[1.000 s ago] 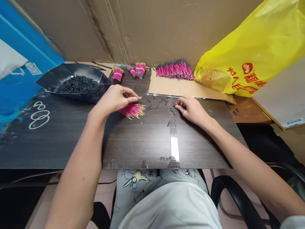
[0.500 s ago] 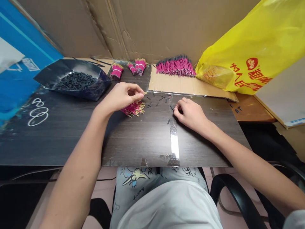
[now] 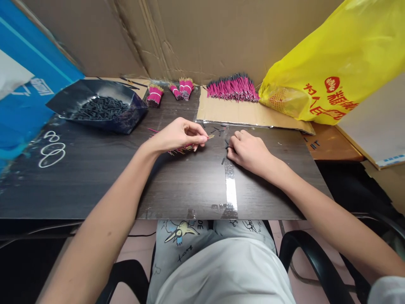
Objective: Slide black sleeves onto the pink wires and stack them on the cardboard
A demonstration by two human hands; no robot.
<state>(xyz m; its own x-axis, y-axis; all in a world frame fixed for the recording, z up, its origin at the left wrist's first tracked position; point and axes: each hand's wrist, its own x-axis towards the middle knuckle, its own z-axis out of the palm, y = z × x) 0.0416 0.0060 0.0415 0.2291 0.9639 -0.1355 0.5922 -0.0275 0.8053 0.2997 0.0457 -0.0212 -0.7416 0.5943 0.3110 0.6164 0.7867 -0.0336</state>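
My left hand (image 3: 180, 135) is closed in a pinch on a few pink wires (image 3: 211, 136), whose gold tips point right past the fingertips. Beneath that hand, partly hidden by it, lies a loose pile of pink wires (image 3: 181, 150) with gold ends. Across from it, my right hand (image 3: 248, 147) rests near the tabletop with thumb and fingers pressed together. A small black tube (image 3: 226, 142) shows at its fingertips; the grip itself is partly hidden. More short black tubes (image 3: 215, 128) are scattered on the dark table (image 3: 190, 181) between and beyond the hands.
A dark open tray (image 3: 134, 114) full of black tubes stands at left, near white rubber bands (image 3: 52, 155). Tied bundles of pink wires (image 3: 155, 96) sit at the back. Black-ended pink wires (image 3: 232, 88) lie on cardboard (image 3: 228, 112) beside a yellow bag (image 3: 316, 71).
My left hand has moved right and nearer to me with the wires, closer to my right hand. My right hand has shifted only slightly left, its fingers more curled over.
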